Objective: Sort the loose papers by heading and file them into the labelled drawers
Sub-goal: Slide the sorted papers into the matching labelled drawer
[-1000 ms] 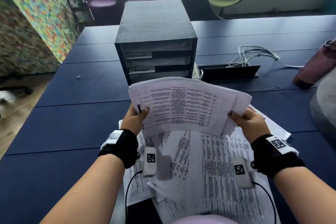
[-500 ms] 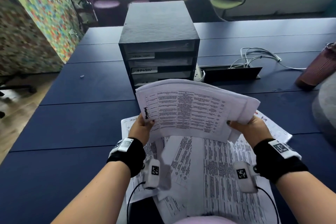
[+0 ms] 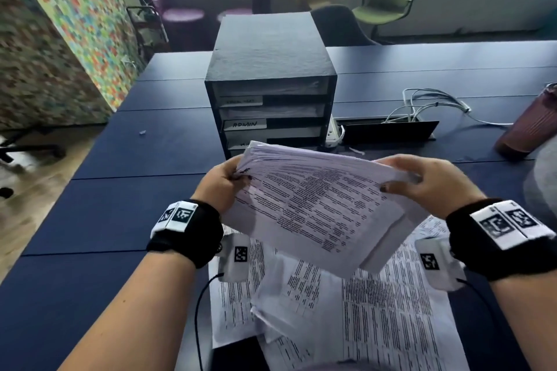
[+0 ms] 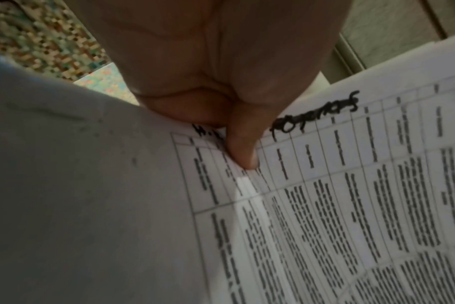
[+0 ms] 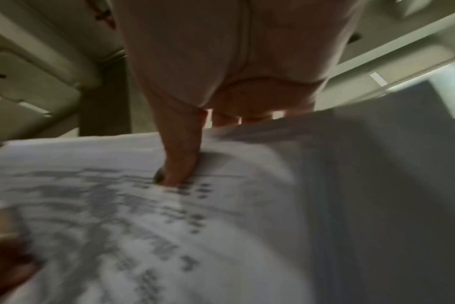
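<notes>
A stack of printed papers (image 3: pixel 313 205) is held in the air in front of a black drawer unit (image 3: pixel 271 69). My left hand (image 3: pixel 223 181) pinches the stack's left edge, thumb on top (image 4: pixel 243 152) beside a handwritten heading. My right hand (image 3: pixel 422 181) grips the right edge, thumb pressed on the sheet (image 5: pixel 179 164). The stack's far edge sits level with the lowest drawer (image 3: pixel 271 141). A label reading ADMIN (image 3: pixel 245 124) marks one drawer; the other labels are too blurred to read. More loose papers (image 3: pixel 376 310) lie on the table below.
The dark blue table (image 3: pixel 105 220) holds a cable tray with white cords (image 3: pixel 422 105) right of the drawer unit and a maroon cup (image 3: pixel 530 126) at the far right. Chairs stand behind the table. A colourful panel (image 3: pixel 75 24) stands at the left.
Both hands have carried the paper stack forward and tilted it flatter, so its far edge now reaches the front of the lowest drawer. The view has moved closer to the drawer unit.
</notes>
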`<state>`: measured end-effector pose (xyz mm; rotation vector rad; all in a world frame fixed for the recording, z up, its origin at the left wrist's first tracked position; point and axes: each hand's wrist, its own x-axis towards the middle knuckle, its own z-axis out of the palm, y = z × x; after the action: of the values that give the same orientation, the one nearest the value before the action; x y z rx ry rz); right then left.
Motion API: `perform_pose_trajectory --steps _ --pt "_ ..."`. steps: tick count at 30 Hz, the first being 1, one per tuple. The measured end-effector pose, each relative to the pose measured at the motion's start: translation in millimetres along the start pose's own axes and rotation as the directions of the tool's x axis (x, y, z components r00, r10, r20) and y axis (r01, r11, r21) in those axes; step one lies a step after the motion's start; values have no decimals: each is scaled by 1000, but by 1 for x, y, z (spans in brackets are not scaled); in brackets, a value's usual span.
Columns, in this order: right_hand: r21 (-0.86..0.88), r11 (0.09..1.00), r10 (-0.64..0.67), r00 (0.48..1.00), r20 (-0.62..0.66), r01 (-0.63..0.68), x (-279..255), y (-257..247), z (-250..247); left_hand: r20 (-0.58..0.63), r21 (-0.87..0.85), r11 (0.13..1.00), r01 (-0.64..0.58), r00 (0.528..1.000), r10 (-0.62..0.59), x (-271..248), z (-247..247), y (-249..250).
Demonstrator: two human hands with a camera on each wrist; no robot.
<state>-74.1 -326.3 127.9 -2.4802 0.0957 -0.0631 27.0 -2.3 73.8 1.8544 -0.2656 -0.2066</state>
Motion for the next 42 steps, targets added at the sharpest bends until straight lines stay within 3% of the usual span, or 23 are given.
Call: perform_pose_trajectory --steps 2,5,9,15,20,25,30,36,40,42 --pt "58 998 -17 998 62 13 3 -1 13 30 6 1000 -2 1000 2 3 -3 4" --pt "280 959 21 996 85 -44 5 15 31 42 -82 996 43 998 -39 3 -13 4" --pt "505 844 97 978 184 -179 6 31 46 -47 -184 961 208 974 -220 6 -22 -18" --pt "641 580 332 864 378 -503 8 52 91 -67 -404 810 424 870 -489 3 -14 -54" --pt "649 467 414 797 440 -600 22 46 111 -87 -503 770 392 864 -496 6 -2 -64" --pt "675 435 444 794 416 -596 50 34 121 -24 -449 792 413 881 -473 12 2 -68" --pt "711 400 513 784 349 -578 81 28 131 88 -429 762 486 862 -500 13 6 -69" --pt "769 375 503 811 299 -517 123 2 136 122 -393 746 538 834 -538 15 2 -72" --pt "695 467 507 809 296 -547 143 12 144 64 -367 756 542 825 -561 34 -4 -72" --pt "568 519 514 764 390 -639 142 11 141 3 -375 754 539 814 -581 48 -7 -71"
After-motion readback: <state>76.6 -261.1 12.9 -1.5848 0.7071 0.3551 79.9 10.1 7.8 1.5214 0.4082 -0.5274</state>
